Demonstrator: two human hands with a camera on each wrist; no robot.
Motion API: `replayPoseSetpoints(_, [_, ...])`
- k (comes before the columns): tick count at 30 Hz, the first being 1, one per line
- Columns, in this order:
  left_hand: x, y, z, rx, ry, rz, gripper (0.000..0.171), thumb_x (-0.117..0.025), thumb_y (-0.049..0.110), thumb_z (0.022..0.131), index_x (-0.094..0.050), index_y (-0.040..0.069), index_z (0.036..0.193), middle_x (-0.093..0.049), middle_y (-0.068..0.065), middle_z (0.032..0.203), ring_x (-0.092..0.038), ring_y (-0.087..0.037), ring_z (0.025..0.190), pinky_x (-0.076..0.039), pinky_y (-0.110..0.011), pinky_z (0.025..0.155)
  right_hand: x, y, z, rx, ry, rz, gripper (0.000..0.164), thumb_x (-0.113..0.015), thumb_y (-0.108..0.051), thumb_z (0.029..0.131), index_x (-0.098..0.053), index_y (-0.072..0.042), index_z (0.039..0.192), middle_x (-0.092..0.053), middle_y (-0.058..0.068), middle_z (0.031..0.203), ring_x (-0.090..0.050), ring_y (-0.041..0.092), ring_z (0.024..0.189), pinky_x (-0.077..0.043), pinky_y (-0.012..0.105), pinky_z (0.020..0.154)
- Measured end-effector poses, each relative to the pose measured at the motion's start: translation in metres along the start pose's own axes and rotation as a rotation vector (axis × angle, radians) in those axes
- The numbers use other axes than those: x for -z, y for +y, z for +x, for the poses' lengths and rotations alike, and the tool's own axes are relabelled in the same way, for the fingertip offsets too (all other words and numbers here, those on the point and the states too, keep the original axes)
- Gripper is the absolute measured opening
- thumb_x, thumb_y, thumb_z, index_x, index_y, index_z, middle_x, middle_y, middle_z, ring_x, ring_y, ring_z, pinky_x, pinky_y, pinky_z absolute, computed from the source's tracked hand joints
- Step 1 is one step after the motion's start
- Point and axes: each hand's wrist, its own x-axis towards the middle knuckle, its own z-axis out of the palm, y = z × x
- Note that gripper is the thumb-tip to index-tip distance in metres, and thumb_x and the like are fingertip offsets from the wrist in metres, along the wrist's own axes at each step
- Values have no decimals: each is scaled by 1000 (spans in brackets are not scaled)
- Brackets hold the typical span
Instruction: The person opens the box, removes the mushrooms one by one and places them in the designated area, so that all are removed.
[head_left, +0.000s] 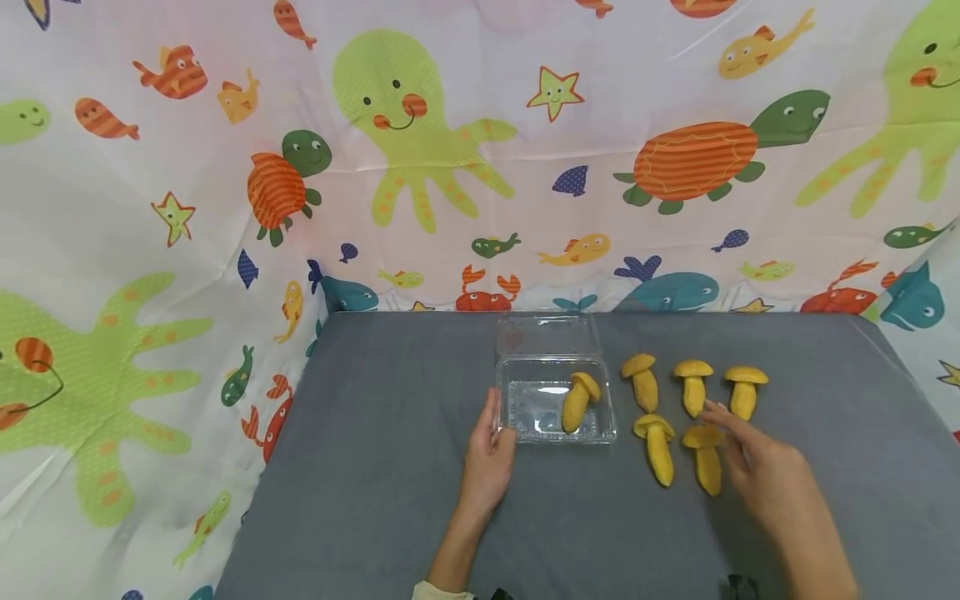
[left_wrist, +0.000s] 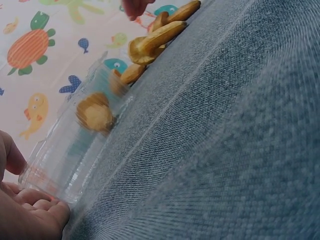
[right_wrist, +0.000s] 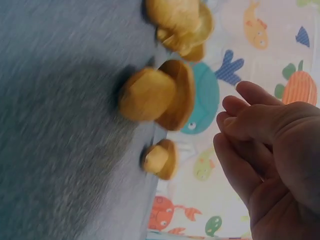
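Observation:
A clear plastic clamshell box point(head_left: 517, 433) stands on the grey cloth with its lid folded back. Inside it lies one yellow-brown mushroom point(head_left: 575, 407). At the box's left side, my left hand point(head_left: 489, 462) grips the wall, thumb and fingers at its edge. My right hand point(head_left: 772, 471) hovers over the mushrooms right of the box, fingers bent loosely and holding nothing. Its fingertips overlap the cap of the near mushroom point(head_left: 707, 467) in the head view. In the right wrist view a mushroom point(right_wrist: 147, 95) lies below the fingers point(right_wrist: 237, 160).
Other loose mushrooms lie in two rows: a back row with a left point(head_left: 642, 385), a middle point(head_left: 693, 387) and a right one point(head_left: 745, 390), and another point(head_left: 656, 450) in front. Grey cloth point(head_left: 375, 450) covers the table. A curtain printed with sea animals point(head_left: 450, 250) hangs behind and at the left.

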Motion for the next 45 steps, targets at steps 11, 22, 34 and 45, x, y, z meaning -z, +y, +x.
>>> replayPoseSetpoints(11, [-1,1,0,-14,-4,15,73,-47,-5,100,-21,1,167,-24,-10,173,-26,-20,158,-26,-31,123,0,-29,11,21,37,103,43,-71,-3,98,-70,-16,138,-76,16,116,-24,1,37,-31,26,38])
replayPoseSetpoints(22, [0,0,-1,-16,4,6,74,-47,-4,97,-22,0,167,-24,-12,173,-24,-21,159,-25,-30,123,-8,-56,33,48,4,55,38,-71,-12,100,-71,-15,138,-68,18,138,-25,8,41,-30,28,43])
replayPoseSetpoints(34, [-1,2,-1,1,0,-3,75,-47,-4,97,-22,1,167,-24,-11,173,-23,-20,159,-24,-31,123,-26,-78,50,127,-41,37,42,-73,-8,97,-69,-13,139,-73,19,130,-29,7,42,-31,27,42])
replayPoseSetpoints(45, [0,0,1,1,-11,9,74,-46,-4,98,-20,2,168,-23,-9,174,-22,-18,159,-24,-31,123,-57,-96,63,247,-26,-15,37,-78,-8,94,-72,-9,130,-72,18,132,-56,15,49,-46,32,45])
